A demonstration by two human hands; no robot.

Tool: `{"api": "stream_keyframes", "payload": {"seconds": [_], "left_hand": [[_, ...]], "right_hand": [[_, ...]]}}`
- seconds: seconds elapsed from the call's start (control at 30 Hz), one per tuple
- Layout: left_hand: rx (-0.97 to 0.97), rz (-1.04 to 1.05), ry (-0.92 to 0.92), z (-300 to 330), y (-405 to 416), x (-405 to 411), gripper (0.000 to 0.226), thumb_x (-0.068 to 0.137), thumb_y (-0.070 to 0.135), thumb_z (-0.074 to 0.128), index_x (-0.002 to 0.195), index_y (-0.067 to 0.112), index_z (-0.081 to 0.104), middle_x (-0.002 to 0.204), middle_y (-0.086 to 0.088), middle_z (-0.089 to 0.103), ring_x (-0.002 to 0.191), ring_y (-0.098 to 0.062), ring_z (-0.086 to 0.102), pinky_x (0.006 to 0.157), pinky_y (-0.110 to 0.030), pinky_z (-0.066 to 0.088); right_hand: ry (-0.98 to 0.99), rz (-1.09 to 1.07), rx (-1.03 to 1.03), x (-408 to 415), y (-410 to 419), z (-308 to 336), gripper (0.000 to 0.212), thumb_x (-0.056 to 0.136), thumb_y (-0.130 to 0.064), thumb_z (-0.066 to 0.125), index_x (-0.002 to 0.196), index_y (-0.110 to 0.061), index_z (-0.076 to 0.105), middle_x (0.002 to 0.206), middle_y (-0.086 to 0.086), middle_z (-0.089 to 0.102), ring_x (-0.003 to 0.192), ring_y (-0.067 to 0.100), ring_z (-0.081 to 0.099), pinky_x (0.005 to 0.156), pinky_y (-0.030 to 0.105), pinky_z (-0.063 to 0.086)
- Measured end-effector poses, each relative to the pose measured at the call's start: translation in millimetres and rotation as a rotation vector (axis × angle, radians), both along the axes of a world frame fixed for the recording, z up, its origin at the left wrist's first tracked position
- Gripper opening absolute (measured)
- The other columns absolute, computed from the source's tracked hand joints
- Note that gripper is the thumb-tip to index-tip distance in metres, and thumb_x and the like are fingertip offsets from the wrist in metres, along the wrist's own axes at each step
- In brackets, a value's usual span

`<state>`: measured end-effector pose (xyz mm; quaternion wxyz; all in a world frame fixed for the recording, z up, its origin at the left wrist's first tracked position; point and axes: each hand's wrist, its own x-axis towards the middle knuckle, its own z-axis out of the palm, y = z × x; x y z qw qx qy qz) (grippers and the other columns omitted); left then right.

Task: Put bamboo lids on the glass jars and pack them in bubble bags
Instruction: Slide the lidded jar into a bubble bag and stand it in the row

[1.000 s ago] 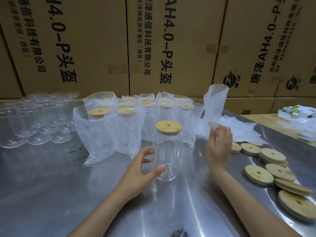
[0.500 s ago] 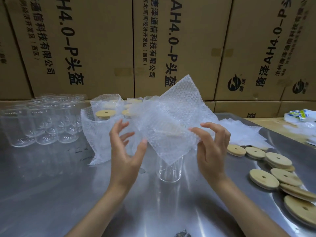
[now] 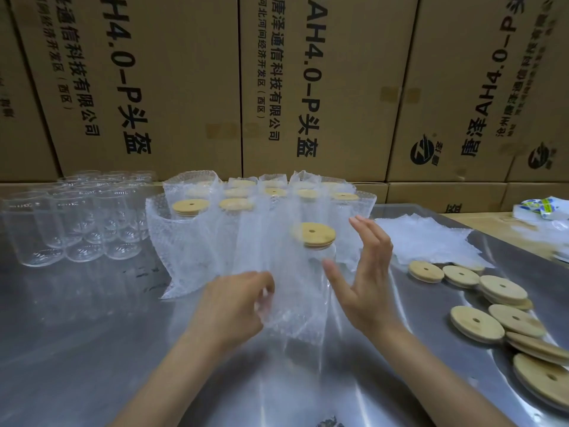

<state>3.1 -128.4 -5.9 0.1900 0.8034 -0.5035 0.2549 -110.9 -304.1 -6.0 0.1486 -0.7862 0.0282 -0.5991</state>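
— Left hand [image 3: 234, 306] first: what is it doing?

— Its fingers are curled round the near edge of a bubble bag [image 3: 289, 291], pinching the film low on the jar [image 3: 317, 272]. That jar stands upright on the surface [image 3: 92, 334], its bamboo lid [image 3: 313, 235] already on.

— And further left?

— A cluster of bare jars [image 3: 77, 217] stands at the far left, no lids, no bags. My guess is those are the work still waiting.

— What about the middle?

— Behind the held bag stands a group of packed jars [image 3: 246, 211], each lidded and sitting in its own bag. They touch one another in rows. I count roughly ten lids showing, though the film blurs the back ones.

— Is the current jar inside its bag?

— Hard to say fully. The film lies across its front and the lid shows above it, so I judge the bag is partway on at best.

— Right hand [image 3: 363, 272]?

— Spread open, fingers straight, beside the jar's right flank and holding nothing. Whether it touches the film I cannot tell.

— And to the right?

— A stack of flat spare bags [image 3: 425, 238] lies beyond that hand, and loose lids [image 3: 498, 306] are scattered along the right edge, some overlapping.

— So how far along?

— Perhaps halfway, judging by the packed group against the bare jars left.
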Motion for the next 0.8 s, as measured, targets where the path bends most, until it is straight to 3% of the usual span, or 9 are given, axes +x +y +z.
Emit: {"api": "stream_keyframes", "payload": {"seconds": [0.1,0.2,0.27,0.33,0.43,0.53,0.63,0.73,0.8], "left_hand": [[0.275,0.103,0.148,-16,-2,5,0.022,0.087,0.035,0.051,0.109,0.033,0.056,0.105,0.006,0.064,0.102,-0.02,0.059,0.073,-0.028,0.039],[0.268,0.123,0.201,-17,-3,6,0.025,0.083,0.036,0.055,0.108,0.034,0.056,0.101,0.008,0.064,0.101,-0.019,0.06,0.071,-0.027,0.039],[0.235,0.096,0.218,-16,-3,7,0.028,0.077,0.038,0.06,0.105,0.035,0.057,0.089,0.009,0.061,0.095,-0.016,0.06,0.064,-0.026,0.034],[0.174,0.053,0.241,-14,-4,4,0.025,0.075,0.04,0.061,0.099,0.033,0.058,0.083,0.012,0.056,0.09,-0.014,0.059,0.063,-0.026,0.033],[0.002,-0.02,0.255,-11,-3,-1,0.013,0.08,0.039,0.061,0.09,0.03,0.058,0.083,0.014,0.058,0.085,-0.012,0.058,0.064,-0.024,0.035],[-0.232,-0.004,0.309,-4,-3,-8,0.02,0.08,0.026,0.067,0.084,0.034,0.048,0.067,0.013,0.056,0.063,-0.01,0.052,0.056,-0.028,0.035],[-0.421,-0.015,0.279,4,-2,-13,0.03,0.079,0.011,0.069,0.095,0.03,0.052,0.051,0.011,0.042,0.045,-0.009,0.043,0.046,-0.027,0.035],[-0.437,-0.068,0.12,14,1,-22,0.04,0.068,0.006,0.062,0.105,0.021,0.065,0.045,0.013,0.021,0.041,-0.015,0.03,0.041,-0.019,0.029],[-0.368,-0.161,0.031,18,2,-31,0.05,0.061,0.007,0.06,0.107,0.022,0.071,0.043,0.013,0.023,0.053,-0.017,0.039,0.043,-0.016,0.035]], "right_hand": [[0.133,0.075,0.031,3,-1,-4,0.067,0.083,-0.048,0.058,0.14,-0.028,0.029,0.142,0.0,0.03,0.136,0.006,0.026,0.109,0.009,0.018],[0.266,0.185,0.077,6,-1,-8,0.072,0.079,-0.058,0.06,0.14,-0.044,0.023,0.146,-0.016,0.02,0.139,-0.005,0.017,0.102,0.001,0.02],[0.298,0.217,0.101,7,-3,-9,0.071,0.076,-0.06,0.061,0.135,-0.051,0.023,0.142,-0.032,0.02,0.137,-0.003,0.025,0.098,0.006,0.032],[0.3,0.191,0.145,7,-5,-7,0.067,0.073,-0.062,0.063,0.127,-0.053,0.025,0.132,-0.037,0.03,0.121,-0.005,0.045,0.086,0.019,0.049],[0.246,0.162,0.301,5,-9,-6,0.065,0.067,-0.065,0.068,0.114,-0.058,0.024,0.122,-0.034,0.042,0.102,-0.003,0.058,0.068,0.024,0.055],[0.137,0.18,0.526,3,-18,-6,0.065,0.067,-0.052,0.08,0.108,-0.052,0.03,0.119,-0.025,0.047,0.098,0.004,0.063,0.072,0.028,0.055],[0.001,0.193,0.768,1,-30,-3,0.062,0.072,-0.03,0.083,0.115,-0.041,0.039,0.118,-0.011,0.052,0.093,-0.001,0.062,0.072,0.037,0.056],[-0.136,0.313,1.133,-4,-43,4,0.055,0.077,-0.031,0.079,0.12,-0.038,0.045,0.122,0.0,0.054,0.101,0.011,0.063,0.057,0.03,0.054],[-0.203,0.395,1.338,-9,-49,8,0.049,0.078,-0.038,0.076,0.118,-0.037,0.049,0.115,0.0,0.058,0.096,0.019,0.067,0.058,0.03,0.055]]}}
